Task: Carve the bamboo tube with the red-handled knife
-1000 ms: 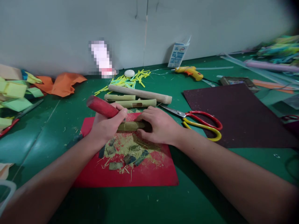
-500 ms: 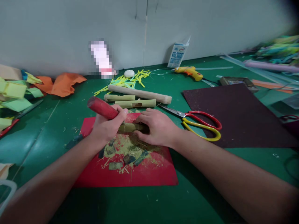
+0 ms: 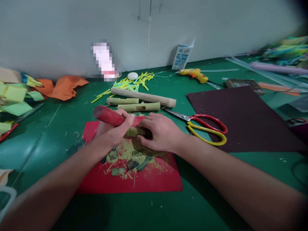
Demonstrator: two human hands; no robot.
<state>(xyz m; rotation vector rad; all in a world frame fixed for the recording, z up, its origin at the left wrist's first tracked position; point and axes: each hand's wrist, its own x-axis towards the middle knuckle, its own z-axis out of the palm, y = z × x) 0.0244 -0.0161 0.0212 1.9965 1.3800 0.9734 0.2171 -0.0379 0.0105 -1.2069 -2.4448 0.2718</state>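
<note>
My left hand (image 3: 115,128) is closed round the thick red handle of a tool (image 3: 108,115); its working end is hidden by the hand. Just beyond those fingers lies a short greenish bamboo tube (image 3: 133,132), which my right hand (image 3: 160,131) grips from above at its right end. Under both hands is a red sheet (image 3: 154,183), strewn with bamboo dust (image 3: 127,148), splinters and dark bark-like chips (image 3: 119,171). Behind the hands rest two notched bamboo pieces (image 3: 150,106) and a longer pale stick (image 3: 141,95).
Scissors (image 3: 204,123) with red and yellow handles lie right of my right hand, beside a dark brown sheet (image 3: 231,118). Farther back are a yellow glue gun (image 3: 196,75), a carton (image 3: 183,57) and cut yellow straws (image 3: 122,82). Paper scraps (image 3: 15,93) and a red-handled blade (image 3: 26,117) lie left.
The red handle and my left hand have shifted a little to the right, and the handle's end sits lower. My right hand stays on the bamboo tube.
</note>
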